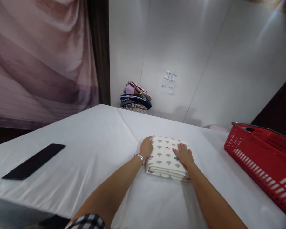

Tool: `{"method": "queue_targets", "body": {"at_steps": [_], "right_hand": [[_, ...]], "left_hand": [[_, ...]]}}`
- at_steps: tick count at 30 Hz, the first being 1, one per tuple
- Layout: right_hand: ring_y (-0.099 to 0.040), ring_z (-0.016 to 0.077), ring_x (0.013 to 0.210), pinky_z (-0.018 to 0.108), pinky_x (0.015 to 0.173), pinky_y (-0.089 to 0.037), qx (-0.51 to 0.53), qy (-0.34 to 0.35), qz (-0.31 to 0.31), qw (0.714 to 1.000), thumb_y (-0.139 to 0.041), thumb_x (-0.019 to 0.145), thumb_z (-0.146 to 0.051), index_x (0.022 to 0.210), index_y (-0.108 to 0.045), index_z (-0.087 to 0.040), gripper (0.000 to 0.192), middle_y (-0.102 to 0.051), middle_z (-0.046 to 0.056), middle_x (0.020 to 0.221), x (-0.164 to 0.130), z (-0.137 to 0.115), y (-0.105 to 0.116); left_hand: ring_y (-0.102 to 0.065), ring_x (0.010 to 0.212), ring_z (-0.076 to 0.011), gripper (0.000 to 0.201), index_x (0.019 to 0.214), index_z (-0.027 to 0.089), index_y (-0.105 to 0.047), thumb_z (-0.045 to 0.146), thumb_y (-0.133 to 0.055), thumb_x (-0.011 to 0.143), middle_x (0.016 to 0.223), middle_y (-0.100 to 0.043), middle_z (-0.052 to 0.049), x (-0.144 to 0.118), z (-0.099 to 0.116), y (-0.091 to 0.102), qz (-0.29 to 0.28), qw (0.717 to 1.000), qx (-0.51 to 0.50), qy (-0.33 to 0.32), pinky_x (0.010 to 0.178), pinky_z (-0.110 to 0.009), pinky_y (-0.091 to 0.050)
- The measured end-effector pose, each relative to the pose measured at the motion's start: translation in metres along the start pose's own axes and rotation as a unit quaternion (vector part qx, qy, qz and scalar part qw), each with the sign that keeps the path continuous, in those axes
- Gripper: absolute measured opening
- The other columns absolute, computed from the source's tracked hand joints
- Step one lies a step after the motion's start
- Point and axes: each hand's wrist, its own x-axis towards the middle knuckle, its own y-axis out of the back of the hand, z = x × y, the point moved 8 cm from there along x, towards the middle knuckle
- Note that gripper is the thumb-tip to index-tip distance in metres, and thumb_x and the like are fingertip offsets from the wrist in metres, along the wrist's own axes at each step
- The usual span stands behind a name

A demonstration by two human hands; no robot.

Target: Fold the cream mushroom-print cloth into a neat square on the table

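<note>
A folded white cloth (167, 156) with grey mushroom shapes and a few red and blue marks lies on the white-covered table (97, 152). Its layers show along the near edge. At its left side my left hand (146, 147), with a bracelet at the wrist, is closed on the edge, the fingertips partly hidden. My right hand (184, 154) rests flat on top near the right side, fingers stretched out and slightly apart.
A red plastic basket (262, 156) stands at the table's right side. To the left lies a flat black panel (34, 161). Behind the far edge is a stack of folded fabrics (135, 98) by a white wall with paper notes (168, 86). A pink curtain (43, 57) hangs at left.
</note>
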Motion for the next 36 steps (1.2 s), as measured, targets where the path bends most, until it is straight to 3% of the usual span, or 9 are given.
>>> {"method": "queue_targets", "body": {"at_steps": [5, 11, 16, 19, 22, 24, 29, 32, 36], "right_hand": [[-0.023, 0.0268, 0.138, 0.052, 0.105, -0.024, -0.003, 0.0, 0.008, 1.0, -0.031, 0.093, -0.047, 0.135, -0.04, -0.021, 0.05, -0.032, 0.013, 0.148, 0.0, 0.001, 0.0], [-0.023, 0.0277, 0.138, 0.053, 0.105, -0.025, -0.015, 0.003, 0.02, 1.0, -0.033, 0.093, -0.044, 0.135, -0.039, -0.022, 0.048, -0.032, 0.013, 0.148, -0.001, 0.002, -0.004], [-0.026, 0.0288, 0.137, 0.055, 0.103, -0.024, -0.024, 0.024, 0.034, 0.999, -0.035, 0.094, -0.041, 0.134, -0.04, -0.026, 0.044, -0.034, 0.013, 0.146, -0.004, 0.002, -0.003], [-0.027, 0.0288, 0.136, 0.057, 0.106, -0.017, -0.045, 0.02, 0.023, 0.999, -0.034, 0.094, -0.039, 0.133, -0.043, -0.024, 0.043, -0.038, 0.013, 0.145, -0.006, -0.005, 0.006], [-0.024, 0.0283, 0.138, 0.055, 0.109, -0.009, -0.034, 0.048, 0.008, 0.998, -0.034, 0.093, -0.037, 0.135, -0.044, -0.02, 0.046, -0.036, 0.012, 0.146, -0.007, -0.037, 0.021], [-0.022, 0.0256, 0.139, 0.05, 0.111, -0.012, 0.024, 0.097, -0.009, 0.995, -0.031, 0.094, -0.039, 0.139, -0.038, -0.018, 0.051, -0.031, 0.011, 0.149, -0.01, -0.073, 0.027], [-0.012, 0.0245, 0.142, 0.048, 0.113, -0.011, 0.101, 0.247, -0.073, 0.961, -0.032, 0.093, -0.051, 0.144, -0.031, -0.018, 0.061, -0.019, 0.01, 0.153, -0.033, -0.158, 0.016], [-0.006, 0.0253, 0.143, 0.049, 0.113, -0.009, 0.083, 0.274, -0.083, 0.954, -0.031, 0.093, -0.053, 0.143, -0.033, -0.017, 0.062, -0.013, 0.011, 0.154, -0.044, -0.173, 0.005], [-0.005, 0.0255, 0.143, 0.049, 0.113, -0.009, 0.079, 0.28, -0.076, 0.954, -0.028, 0.094, -0.051, 0.143, -0.034, -0.016, 0.061, -0.011, 0.011, 0.154, -0.049, -0.173, 0.002]], "left_hand": [[-0.046, 0.124, -0.0226, 0.051, 0.131, 0.011, -0.049, 0.009, -0.044, 0.081, 0.135, -0.051, -0.012, 0.029, -0.011, -0.008, -0.055, 0.998, -0.006, 0.001, 0.106, -0.034, -0.034], [-0.056, 0.113, -0.0209, 0.051, 0.129, 0.019, -0.053, 0.016, -0.052, 0.078, 0.125, -0.061, -0.007, 0.052, -0.018, -0.018, -0.143, 0.989, -0.034, -0.016, 0.099, -0.03, -0.041], [-0.059, 0.106, -0.0189, 0.045, 0.117, 0.023, -0.062, 0.013, -0.055, 0.074, 0.116, -0.066, -0.003, 0.061, -0.022, -0.023, -0.164, 0.984, -0.066, -0.029, 0.092, -0.027, -0.044], [-0.061, 0.101, -0.0178, 0.042, 0.112, 0.024, -0.065, 0.012, -0.054, 0.074, 0.11, -0.069, -0.002, 0.062, -0.024, -0.025, -0.165, 0.982, -0.087, -0.03, 0.088, -0.025, -0.046], [-0.061, 0.1, -0.0178, 0.04, 0.111, 0.024, -0.066, 0.014, -0.053, 0.074, 0.109, -0.069, -0.001, 0.063, -0.026, -0.025, -0.162, 0.981, -0.099, -0.03, 0.088, -0.026, -0.046], [-0.061, 0.102, -0.0172, 0.04, 0.112, 0.025, -0.066, 0.016, -0.054, 0.075, 0.111, -0.068, 0.0, 0.063, -0.027, -0.026, -0.162, 0.98, -0.107, -0.032, 0.088, -0.025, -0.046], [-0.063, 0.097, -0.0158, 0.035, 0.108, 0.026, -0.068, 0.019, -0.054, 0.077, 0.105, -0.071, 0.002, 0.065, -0.032, -0.028, -0.153, 0.982, -0.11, -0.008, 0.084, -0.022, -0.046], [-0.063, 0.093, -0.0169, 0.031, 0.104, 0.026, -0.071, 0.022, -0.055, 0.077, 0.101, -0.072, 0.001, 0.068, -0.037, -0.028, -0.135, 0.985, -0.103, 0.03, 0.081, -0.023, -0.047], [-0.064, 0.091, -0.0162, 0.028, 0.099, 0.026, -0.072, 0.023, -0.057, 0.076, 0.099, -0.072, 0.001, 0.073, -0.041, -0.027, -0.131, 0.983, -0.113, 0.057, 0.078, -0.023, -0.046]]}}
